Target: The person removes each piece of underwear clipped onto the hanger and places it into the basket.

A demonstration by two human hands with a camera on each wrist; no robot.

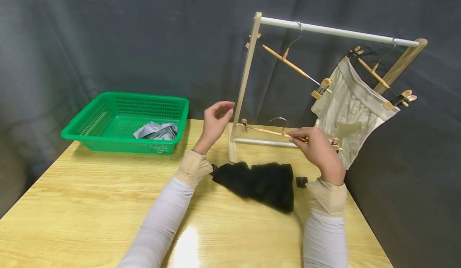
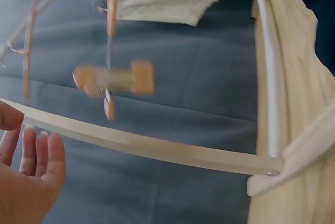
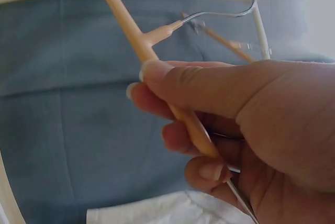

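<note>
My right hand [image 1: 318, 150] grips the wooden bar of a clip hanger [image 1: 268, 132], just beside its metal hook. In the right wrist view, the thumb and fingers curl round the hanger's bar [image 3: 123, 17]. Its left end reaches toward the rack's left post. Near that post my left hand [image 1: 216, 118] is raised, fingers softly bent and holding nothing. The left wrist view catches that hand [image 2: 36, 174] beside the wooden post, with a blurred clip [image 2: 118, 79] above the post. A black garment [image 1: 257, 184] lies on the table between my forearms.
A wooden rack [image 1: 246, 76] with white rods [image 1: 338, 31] stands at the back right. From it hang a bare clip hanger [image 1: 284, 59] and another with cream shorts [image 1: 343, 100] clipped on. On the left, a green basket [image 1: 124, 144] contains grey cloth [image 1: 156, 131].
</note>
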